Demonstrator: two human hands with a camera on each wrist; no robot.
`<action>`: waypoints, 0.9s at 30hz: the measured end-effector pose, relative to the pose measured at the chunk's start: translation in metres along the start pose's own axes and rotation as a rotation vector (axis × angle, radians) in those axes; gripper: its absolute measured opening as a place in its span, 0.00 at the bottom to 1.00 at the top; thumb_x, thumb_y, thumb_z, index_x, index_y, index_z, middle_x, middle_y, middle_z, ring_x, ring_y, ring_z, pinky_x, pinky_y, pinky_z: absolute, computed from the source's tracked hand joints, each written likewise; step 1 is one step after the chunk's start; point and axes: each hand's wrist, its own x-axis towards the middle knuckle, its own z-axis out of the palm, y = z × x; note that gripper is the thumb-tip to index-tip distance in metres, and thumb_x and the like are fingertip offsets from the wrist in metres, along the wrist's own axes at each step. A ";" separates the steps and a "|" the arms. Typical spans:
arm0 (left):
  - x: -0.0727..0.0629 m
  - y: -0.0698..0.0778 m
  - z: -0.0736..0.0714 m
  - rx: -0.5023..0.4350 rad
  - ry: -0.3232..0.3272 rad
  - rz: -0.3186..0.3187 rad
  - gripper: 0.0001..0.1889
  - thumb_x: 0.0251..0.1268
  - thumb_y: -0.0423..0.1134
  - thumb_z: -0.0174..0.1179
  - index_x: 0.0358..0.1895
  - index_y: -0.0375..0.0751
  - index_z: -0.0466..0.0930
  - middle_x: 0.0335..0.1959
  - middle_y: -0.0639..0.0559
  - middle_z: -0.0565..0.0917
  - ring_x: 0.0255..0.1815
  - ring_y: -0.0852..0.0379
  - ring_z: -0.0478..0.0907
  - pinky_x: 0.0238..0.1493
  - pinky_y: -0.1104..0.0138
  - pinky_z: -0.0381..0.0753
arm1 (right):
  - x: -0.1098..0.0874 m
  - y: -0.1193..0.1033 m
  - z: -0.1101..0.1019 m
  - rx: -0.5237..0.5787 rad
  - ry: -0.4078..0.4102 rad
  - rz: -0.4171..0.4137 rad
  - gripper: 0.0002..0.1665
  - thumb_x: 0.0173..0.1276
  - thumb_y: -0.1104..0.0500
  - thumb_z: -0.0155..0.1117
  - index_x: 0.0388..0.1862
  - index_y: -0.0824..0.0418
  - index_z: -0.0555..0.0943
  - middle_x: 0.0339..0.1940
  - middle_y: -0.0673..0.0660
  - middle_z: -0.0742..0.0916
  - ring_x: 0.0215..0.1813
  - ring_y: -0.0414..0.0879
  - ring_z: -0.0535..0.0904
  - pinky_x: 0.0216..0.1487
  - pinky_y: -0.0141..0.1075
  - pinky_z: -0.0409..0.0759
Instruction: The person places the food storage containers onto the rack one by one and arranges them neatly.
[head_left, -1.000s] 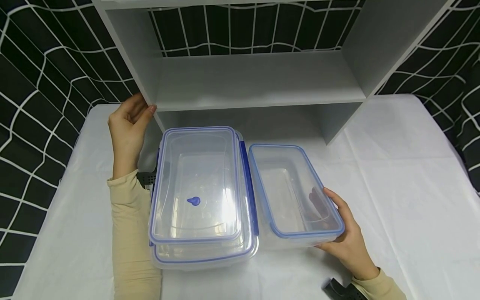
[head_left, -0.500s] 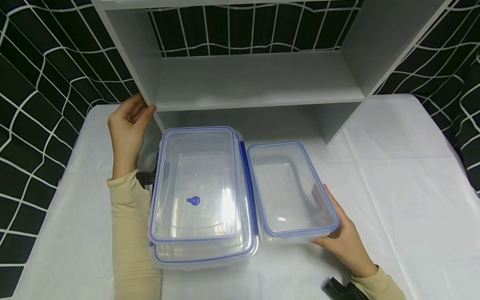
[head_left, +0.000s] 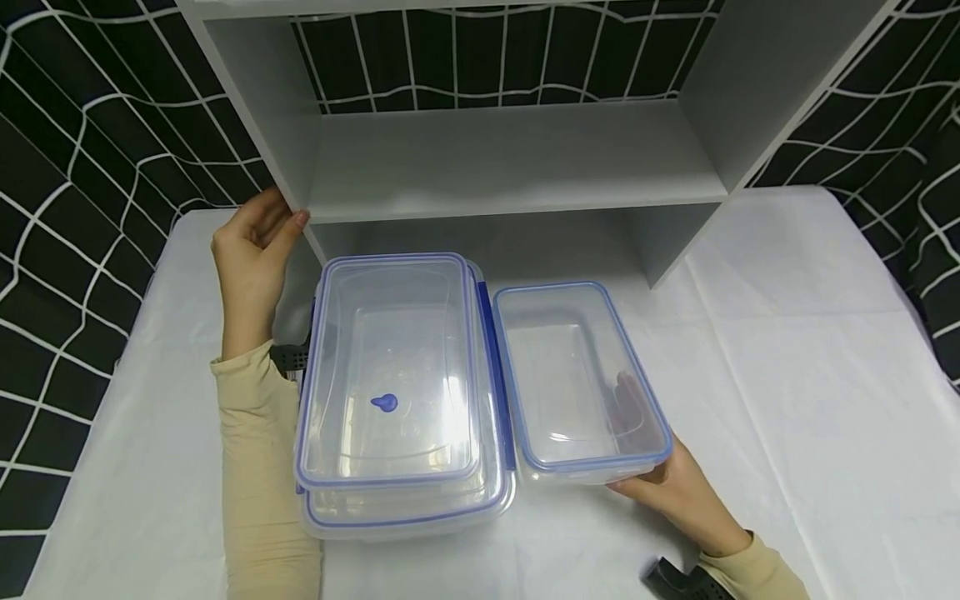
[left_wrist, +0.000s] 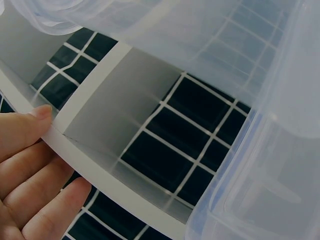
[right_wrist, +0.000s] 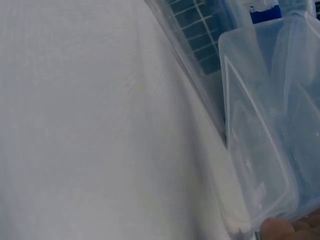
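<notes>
At the left front edge of a white shelf unit (head_left: 517, 162), my left hand (head_left: 253, 258) grips the side panel. The left wrist view has the thumb and fingers (left_wrist: 40, 172) on opposite sides of that panel. My right hand (head_left: 690, 504) holds a clear rectangular food container (head_left: 577, 375) with a blue rim by its near right corner. This container lies at a slant close beside a stack. On top of the stack is a clear blue-edged lidded container (head_left: 420, 350) with a small blue tab (head_left: 385, 403). Below it sits a larger container (head_left: 420, 512) with dark blue side clips.
The shelf unit stands on a table with a white cloth (head_left: 810, 375). Its lower compartment opens just behind the containers. Black walls (head_left: 67, 333) with white grid lines surround the table. A dark wrist device (head_left: 686, 581) sits near the right sleeve.
The right hand has shifted the smaller food container a little left and away, nearer the stack. My left hand keeps its grip on the shelf panel, and the stack stays put.
</notes>
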 end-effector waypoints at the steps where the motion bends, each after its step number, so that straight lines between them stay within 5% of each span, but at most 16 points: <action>1: 0.000 0.000 0.000 0.001 0.000 0.002 0.18 0.62 0.29 0.61 0.55 0.28 0.76 0.52 0.39 0.81 0.53 0.54 0.79 0.54 0.69 0.78 | 0.001 0.000 0.001 -0.023 0.005 0.007 0.64 0.51 0.77 0.68 0.77 0.54 0.42 0.74 0.70 0.50 0.68 0.36 0.59 0.58 0.22 0.69; 6: 0.001 0.000 -0.002 0.008 0.007 0.009 0.18 0.62 0.29 0.61 0.55 0.28 0.76 0.52 0.39 0.81 0.53 0.54 0.79 0.54 0.69 0.78 | 0.003 -0.001 0.008 -0.136 0.083 0.033 0.67 0.43 0.74 0.76 0.77 0.57 0.45 0.70 0.72 0.61 0.67 0.51 0.63 0.56 0.20 0.70; 11: 0.000 0.001 -0.002 0.032 0.011 -0.007 0.18 0.63 0.29 0.60 0.56 0.27 0.76 0.53 0.39 0.80 0.54 0.54 0.79 0.53 0.69 0.79 | 0.001 -0.002 0.009 -0.166 0.121 0.039 0.61 0.46 0.73 0.75 0.75 0.66 0.49 0.65 0.70 0.68 0.58 0.31 0.70 0.49 0.23 0.77; 15: 0.000 0.001 -0.002 0.037 0.007 -0.013 0.19 0.63 0.29 0.60 0.56 0.27 0.75 0.53 0.38 0.80 0.54 0.54 0.79 0.52 0.69 0.79 | 0.000 -0.002 0.007 -0.142 0.141 0.020 0.57 0.47 0.76 0.73 0.73 0.68 0.52 0.66 0.59 0.70 0.58 0.32 0.70 0.51 0.24 0.77; 20: 0.000 0.000 0.000 0.038 0.001 -0.001 0.18 0.63 0.29 0.60 0.56 0.27 0.76 0.53 0.39 0.80 0.53 0.53 0.79 0.52 0.69 0.80 | -0.003 -0.002 0.005 -0.008 0.170 -0.024 0.49 0.49 0.81 0.66 0.71 0.66 0.60 0.64 0.45 0.73 0.58 0.37 0.73 0.47 0.26 0.80; 27: 0.000 0.002 0.000 0.047 -0.004 -0.008 0.19 0.63 0.30 0.61 0.56 0.28 0.75 0.53 0.39 0.80 0.54 0.54 0.78 0.52 0.69 0.79 | -0.002 0.001 -0.002 0.370 0.166 -0.110 0.37 0.62 0.74 0.61 0.69 0.64 0.62 0.65 0.56 0.73 0.63 0.45 0.71 0.60 0.29 0.73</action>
